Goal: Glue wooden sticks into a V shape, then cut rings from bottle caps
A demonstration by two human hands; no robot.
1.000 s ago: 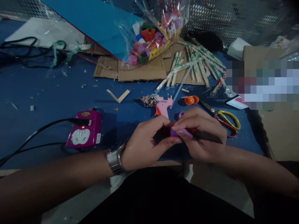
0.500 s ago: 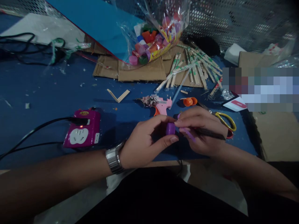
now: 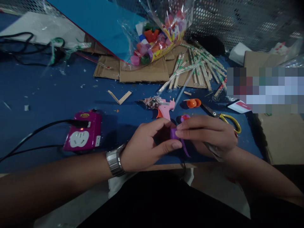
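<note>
Close to the table's front edge, my left hand (image 3: 147, 144) has its thumb and fingers closed round a small purple plastic cap (image 3: 174, 134). My right hand (image 3: 210, 133) meets it from the right, fingertips pinching at the cap's edge. A narrow purple plastic strip (image 3: 185, 148) hangs down from under those fingers. Lower in the right palm sits a thin tool (image 3: 213, 151), partly hidden, its kind unclear. Just beyond the right fingers lies another purple piece with some red (image 3: 185, 117). A pink glue gun (image 3: 166, 107) lies beyond my left fingers.
Yellow-handled scissors (image 3: 229, 122) and orange plastic pieces (image 3: 193, 103) lie beyond my right hand. A magenta power strip (image 3: 95, 126) with a cable is at left. Behind are wrapped chopsticks (image 3: 177, 74), cardboard (image 3: 142, 72) and a clear bag of colourful caps (image 3: 156, 44).
My right fingers have shifted onto the purple cap's edge. The strip, slanting across the right hand before, now hangs lower between the hands. The dark tool has turned down into the palm.
</note>
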